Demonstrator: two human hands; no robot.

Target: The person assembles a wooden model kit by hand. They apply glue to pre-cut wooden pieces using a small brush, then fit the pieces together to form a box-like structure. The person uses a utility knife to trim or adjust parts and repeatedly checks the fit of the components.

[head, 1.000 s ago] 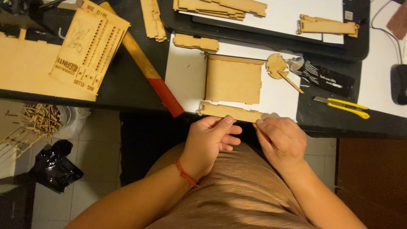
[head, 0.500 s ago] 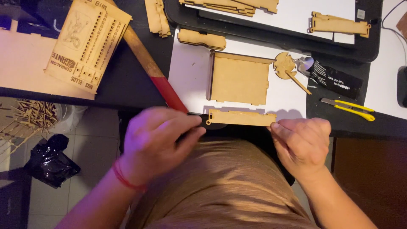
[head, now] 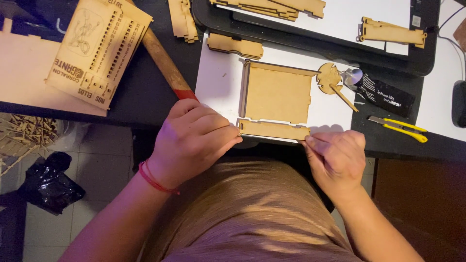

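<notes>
Both hands have risen from the lap to the counter's [head: 335, 109] near edge, and the narrow notched strip of pale laser-cut wood [head: 273, 129] now lies against the near side of the square pale wooden panel with raised side walls [head: 277, 94]. The left hand [head: 194, 140] has its fingers [head: 224, 134] curled shut on the strip's left end, the right hand [head: 337, 157] pinches its right end with closed fingers [head: 318, 144]. This looks like fitting that wall; next likely calls for even pressure, tabs lined up with slots.
</notes>
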